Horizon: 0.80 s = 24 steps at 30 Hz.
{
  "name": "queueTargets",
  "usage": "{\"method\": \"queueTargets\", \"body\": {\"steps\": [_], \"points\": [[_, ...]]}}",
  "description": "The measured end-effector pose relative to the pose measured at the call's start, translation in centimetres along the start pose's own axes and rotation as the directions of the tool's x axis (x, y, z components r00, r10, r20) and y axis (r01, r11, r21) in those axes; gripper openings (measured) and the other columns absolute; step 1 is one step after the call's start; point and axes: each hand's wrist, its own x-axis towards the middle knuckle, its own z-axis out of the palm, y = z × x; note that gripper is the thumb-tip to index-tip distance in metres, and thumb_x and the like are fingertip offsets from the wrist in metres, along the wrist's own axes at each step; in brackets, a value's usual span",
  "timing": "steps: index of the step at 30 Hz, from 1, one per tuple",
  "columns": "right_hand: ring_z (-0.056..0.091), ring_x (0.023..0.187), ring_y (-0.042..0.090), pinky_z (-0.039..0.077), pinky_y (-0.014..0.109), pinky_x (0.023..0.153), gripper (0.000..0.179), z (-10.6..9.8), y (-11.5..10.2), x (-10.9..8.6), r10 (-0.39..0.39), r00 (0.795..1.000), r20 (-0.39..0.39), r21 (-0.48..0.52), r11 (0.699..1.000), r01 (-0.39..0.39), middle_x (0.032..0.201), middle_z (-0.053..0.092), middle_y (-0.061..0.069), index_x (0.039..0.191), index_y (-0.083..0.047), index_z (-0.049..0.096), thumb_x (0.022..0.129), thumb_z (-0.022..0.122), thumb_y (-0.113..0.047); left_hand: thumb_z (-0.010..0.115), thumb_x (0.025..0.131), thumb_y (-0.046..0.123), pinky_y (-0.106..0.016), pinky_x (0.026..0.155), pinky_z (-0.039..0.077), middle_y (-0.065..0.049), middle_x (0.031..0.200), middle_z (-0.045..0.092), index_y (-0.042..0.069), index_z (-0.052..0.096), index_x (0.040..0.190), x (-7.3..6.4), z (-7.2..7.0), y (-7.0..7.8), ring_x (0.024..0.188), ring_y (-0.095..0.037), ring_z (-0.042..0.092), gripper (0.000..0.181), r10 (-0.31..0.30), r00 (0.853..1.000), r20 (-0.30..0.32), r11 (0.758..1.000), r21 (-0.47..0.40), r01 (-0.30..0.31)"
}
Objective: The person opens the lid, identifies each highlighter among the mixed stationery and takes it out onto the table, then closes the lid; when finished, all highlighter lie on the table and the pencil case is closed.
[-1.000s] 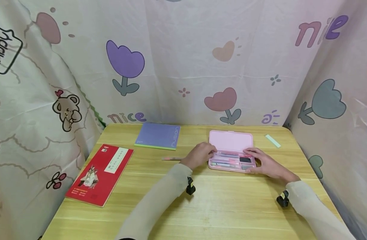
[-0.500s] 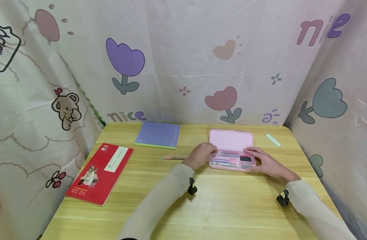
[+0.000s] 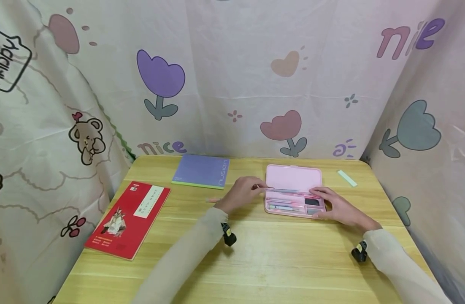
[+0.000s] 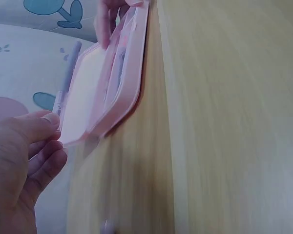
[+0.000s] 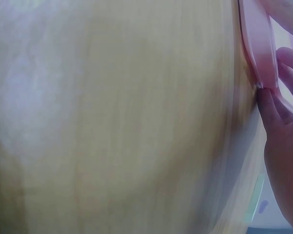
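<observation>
A pink pencil case lies on the table with its lid raised at the back. Between thumb and fingertips, my left hand pinches a slim pale lavender pen, which is lifted over the tray's back edge. Several other pens lie in the long compartments, and a dark block fills a small one at the right. My right hand grips the right end of the case, thumb at the front corner and fingers at the back. Part of that end is hidden by the fingers.
Left of the case, a pinkish pen lies on the table, partly behind the left hand. A purple notebook is at the back, a red booklet at far left, and a pale green strip at back right.
My left hand has drawn up and left from the tray, bringing the lavender pen out of its compartment. The right hand has stayed on the case.
</observation>
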Motion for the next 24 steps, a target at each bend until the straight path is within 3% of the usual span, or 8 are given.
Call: {"method": "queueTargets", "body": {"steps": [8, 13, 24], "points": [[0.026, 0.157, 0.059, 0.022, 0.087, 0.118, 0.089, 0.0, -0.1, -0.1, -0.012, 1.000, -0.003, -0.002, 1.000, 0.012, 0.174, 0.029, 0.023, 0.165, -0.015, 0.047, 0.092, 0.087, -0.045, 0.075, 0.105, 0.023, -0.026, 0.079, 0.058, 0.002, 0.104, 0.080, 0.016, 0.084, 0.114, -4.0, -3.8, -2.4, 0.088, -0.007, 0.068, 0.014, -0.015, 0.998, -0.060, 0.999, 0.027, 0.017], [0.025, 0.157, 0.059, 0.022, 0.088, 0.117, 0.090, -0.1, -0.1, -0.2, -0.010, 1.000, -0.001, -0.003, 1.000, 0.010, 0.174, 0.029, 0.023, 0.165, -0.015, 0.047, 0.091, 0.088, -0.046, 0.076, 0.104, 0.022, -0.027, 0.080, 0.056, 0.003, 0.103, 0.079, 0.016, 0.084, 0.114, -6.9, -5.7, -4.3, 0.089, -0.008, 0.066, 0.014, -0.062, 0.996, -0.067, 0.997, 0.040, 0.065], [0.026, 0.157, 0.058, 0.023, 0.087, 0.118, 0.090, 0.0, -0.1, -0.2, -0.011, 1.000, -0.006, -0.003, 1.000, 0.011, 0.174, 0.030, 0.022, 0.165, -0.015, 0.047, 0.091, 0.088, -0.045, 0.081, 0.100, 0.019, -0.034, 0.090, 0.059, 0.004, 0.110, 0.081, 0.019, 0.085, 0.112, -11.9, -7.2, -6.9, 0.099, -0.011, 0.070, 0.012, -0.147, 0.988, -0.049, 0.986, 0.068, 0.150]]}}
